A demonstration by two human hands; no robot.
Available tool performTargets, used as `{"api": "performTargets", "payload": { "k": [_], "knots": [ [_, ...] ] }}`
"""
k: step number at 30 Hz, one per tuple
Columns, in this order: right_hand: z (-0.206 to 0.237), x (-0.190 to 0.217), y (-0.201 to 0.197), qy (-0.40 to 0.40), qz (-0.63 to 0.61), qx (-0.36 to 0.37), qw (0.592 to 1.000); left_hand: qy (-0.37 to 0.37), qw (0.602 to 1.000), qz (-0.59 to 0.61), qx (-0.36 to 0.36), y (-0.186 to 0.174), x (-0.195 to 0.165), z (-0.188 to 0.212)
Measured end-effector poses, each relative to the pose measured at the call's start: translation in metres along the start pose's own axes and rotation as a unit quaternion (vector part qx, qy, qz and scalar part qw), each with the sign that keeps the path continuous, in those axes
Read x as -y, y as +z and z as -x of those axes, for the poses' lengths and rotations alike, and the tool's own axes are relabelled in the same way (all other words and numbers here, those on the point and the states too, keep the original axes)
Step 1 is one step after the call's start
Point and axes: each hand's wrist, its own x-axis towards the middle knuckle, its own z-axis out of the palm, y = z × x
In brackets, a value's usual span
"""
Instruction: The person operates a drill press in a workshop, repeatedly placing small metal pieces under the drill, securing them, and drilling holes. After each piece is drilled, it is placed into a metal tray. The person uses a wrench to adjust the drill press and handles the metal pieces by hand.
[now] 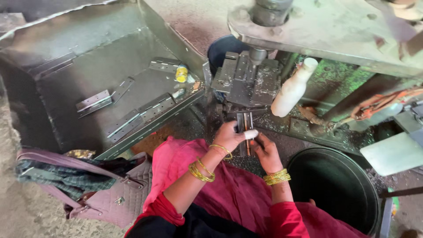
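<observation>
below the grimy press bed [335, 31], a metal hinge [245, 122] is held upright, long axis vertical, pinched by the left hand [230, 135] from its left; the right hand [265, 152] is curled lower, just beside.

soft daylight, mild shadows, blurry edges

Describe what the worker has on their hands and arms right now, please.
Both hands are bare, no gloves. The left hand has a pale wrap or bandage on one fingertip. Gold bangles sit on the left forearm, and a stack of gold bangles on the right wrist below the right hand. Red sleeves end below the elbows.
</observation>
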Motion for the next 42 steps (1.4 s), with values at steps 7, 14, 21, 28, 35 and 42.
{"api": "performTargets", "payload": {
  "k": [7,14,21,28,35,42],
  "knots": [
    [-0.001,0.051,0.005,0.015,0.015,-0.124,0.992,-0.004,0.998,0.051,-0.024,0.013,0.038,-0.057],
    [-0.001,0.076,0.009,0.08,0.303,-0.146,0.938,0.075,0.928,-0.315,-0.183,0.008,0.01,-0.136],
    [-0.012,0.071,0.009,0.145,0.347,-0.084,0.923,0.034,0.846,-0.532,-0.016,0.021,-0.002,-0.114],
    [-0.027,0.028,0.008,0.193,0.379,-0.012,0.905,-0.02,0.774,-0.632,0.033,0.031,0.031,-0.171],
    [-0.017,-0.048,0.011,0.255,0.392,-0.002,0.884,0.028,0.827,-0.561,-0.011,0.02,0.058,-0.196],
    [0.004,-0.107,0.024,0.279,0.378,0.002,0.882,0.078,0.828,-0.554,-0.031,0.014,0.059,-0.161]
  ]
}}
